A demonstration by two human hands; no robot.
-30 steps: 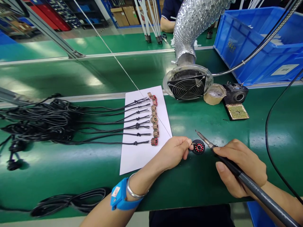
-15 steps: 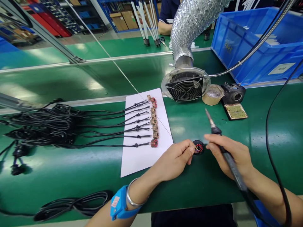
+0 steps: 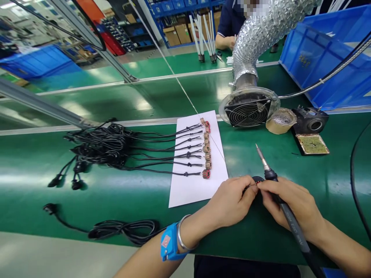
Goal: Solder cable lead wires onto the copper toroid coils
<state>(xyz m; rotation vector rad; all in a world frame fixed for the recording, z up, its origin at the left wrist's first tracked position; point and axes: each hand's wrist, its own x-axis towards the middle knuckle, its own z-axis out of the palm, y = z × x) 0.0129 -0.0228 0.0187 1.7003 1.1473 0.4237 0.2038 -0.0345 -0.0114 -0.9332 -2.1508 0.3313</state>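
Note:
My right hand (image 3: 295, 208) is closed around a soldering iron (image 3: 291, 222), its bare tip pointing up and away from me. The thumb and forefinger of that hand also reach to a small round black part (image 3: 257, 178) with red inside, low over the green bench. My left hand (image 3: 232, 202), with a blue wrist strap (image 3: 169, 242) and a metal bangle (image 3: 183, 233), meets it from the other side. Its thumb and forefinger pinch what looks like a thin wire at that part. The fingers of both hands cover most of the round part.
Several copper-wound coil cores (image 3: 206, 173) line a white sheet (image 3: 185, 193), beside knotted ends of black cables (image 3: 107, 143). A coiled cable (image 3: 124, 229) lies near the front edge. Beyond are a fume fan (image 3: 249, 112), tape roll (image 3: 279, 121), sponge stand (image 3: 313, 144) and blue crate (image 3: 307, 65). A co-worker sits opposite.
My right hand has moved in with the soldering iron, its fingertips joining my left hand's at the round part. The view has turned left, so the bench contents appear farther right.

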